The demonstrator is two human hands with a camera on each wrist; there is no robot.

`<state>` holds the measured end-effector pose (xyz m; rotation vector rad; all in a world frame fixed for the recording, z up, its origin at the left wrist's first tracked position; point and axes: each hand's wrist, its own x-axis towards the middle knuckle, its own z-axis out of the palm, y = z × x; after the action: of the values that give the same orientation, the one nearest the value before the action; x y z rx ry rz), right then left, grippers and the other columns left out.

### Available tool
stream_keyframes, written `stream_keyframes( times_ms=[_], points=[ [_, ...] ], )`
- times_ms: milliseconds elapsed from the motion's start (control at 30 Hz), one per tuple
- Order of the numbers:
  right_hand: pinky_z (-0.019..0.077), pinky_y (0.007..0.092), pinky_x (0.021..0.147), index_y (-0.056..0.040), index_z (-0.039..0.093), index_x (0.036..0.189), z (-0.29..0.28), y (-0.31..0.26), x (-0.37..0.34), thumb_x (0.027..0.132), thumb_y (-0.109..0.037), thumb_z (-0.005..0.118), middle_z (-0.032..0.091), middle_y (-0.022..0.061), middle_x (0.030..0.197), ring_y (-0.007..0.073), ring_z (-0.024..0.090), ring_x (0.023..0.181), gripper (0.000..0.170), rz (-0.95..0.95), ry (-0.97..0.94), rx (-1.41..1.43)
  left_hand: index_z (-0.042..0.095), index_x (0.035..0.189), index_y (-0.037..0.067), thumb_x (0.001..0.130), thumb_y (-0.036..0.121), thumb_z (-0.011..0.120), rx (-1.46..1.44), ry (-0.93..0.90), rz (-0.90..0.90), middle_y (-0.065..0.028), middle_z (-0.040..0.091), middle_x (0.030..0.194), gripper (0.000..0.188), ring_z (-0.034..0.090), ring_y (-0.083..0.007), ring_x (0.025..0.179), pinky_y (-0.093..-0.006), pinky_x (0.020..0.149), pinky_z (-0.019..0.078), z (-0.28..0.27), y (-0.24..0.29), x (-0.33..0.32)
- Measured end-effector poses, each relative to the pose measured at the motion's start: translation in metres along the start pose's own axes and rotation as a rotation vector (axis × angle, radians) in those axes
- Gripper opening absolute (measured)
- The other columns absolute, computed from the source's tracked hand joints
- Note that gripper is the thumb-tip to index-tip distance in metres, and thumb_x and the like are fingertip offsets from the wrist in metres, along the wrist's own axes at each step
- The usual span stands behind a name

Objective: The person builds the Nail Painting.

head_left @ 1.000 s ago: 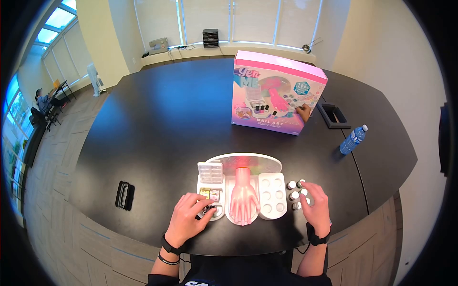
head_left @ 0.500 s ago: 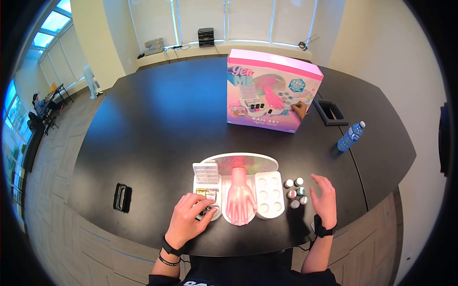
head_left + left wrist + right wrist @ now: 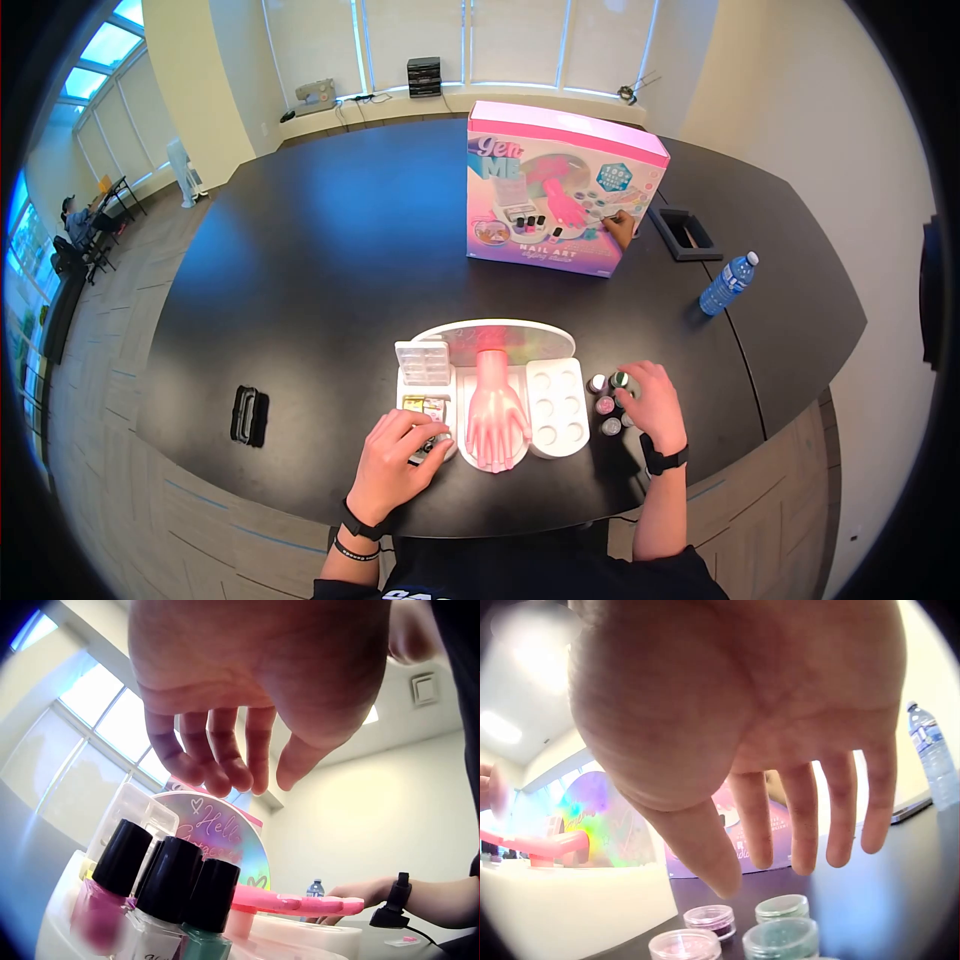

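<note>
Over the left section of a white nail-art stand [image 3: 558, 372] hovers my left hand [image 3: 392, 458], its fingers loosely bent and holding nothing. Below it, the left wrist view shows black-capped nail polish bottles [image 3: 171, 879] in pink, clear and green. My right hand [image 3: 654, 408] is above a group of small lidded jars [image 3: 605, 404], fingers fairly straight and thumb apart. Glitter shows through the clear jars, pink and green among them, in the right wrist view, where a green jar [image 3: 781, 939] sits below the fingers. Between my hands, a pink model hand [image 3: 494, 425] lies on the stand.
A large pink nail-art box [image 3: 560, 190] stands behind the stand. To the right are a water bottle [image 3: 728, 284] and a black recessed table box [image 3: 686, 234]. A black case [image 3: 249, 416] lies at the left. The stand has an upright decorated back panel [image 3: 225, 825].
My right hand first drew away rightward from the jars, then came back over them. The left hand stays above the bottles. The head view has shifted slightly.
</note>
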<state>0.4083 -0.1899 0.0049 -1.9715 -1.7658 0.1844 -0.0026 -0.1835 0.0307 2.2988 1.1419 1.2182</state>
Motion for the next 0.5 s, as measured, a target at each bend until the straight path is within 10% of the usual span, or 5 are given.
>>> stream_keyframes(
  times_ms=[500],
  points=[
    [0.0467,0.0495,0.108,-0.0080,0.081,0.112,0.033,-0.009,0.012,0.086,-0.016,0.082,0.076,0.0086,0.114,0.0348,0.065,0.116,0.028,-0.058,-0.052,-0.053,0.079,0.100,0.006,0.085,0.007,0.088,0.007,0.000,-0.009,-0.0085,0.072,0.097,0.018,0.069,-0.0293,0.087,-0.0405,0.077,0.0553,-0.001,-0.001,-0.003]
  ],
)
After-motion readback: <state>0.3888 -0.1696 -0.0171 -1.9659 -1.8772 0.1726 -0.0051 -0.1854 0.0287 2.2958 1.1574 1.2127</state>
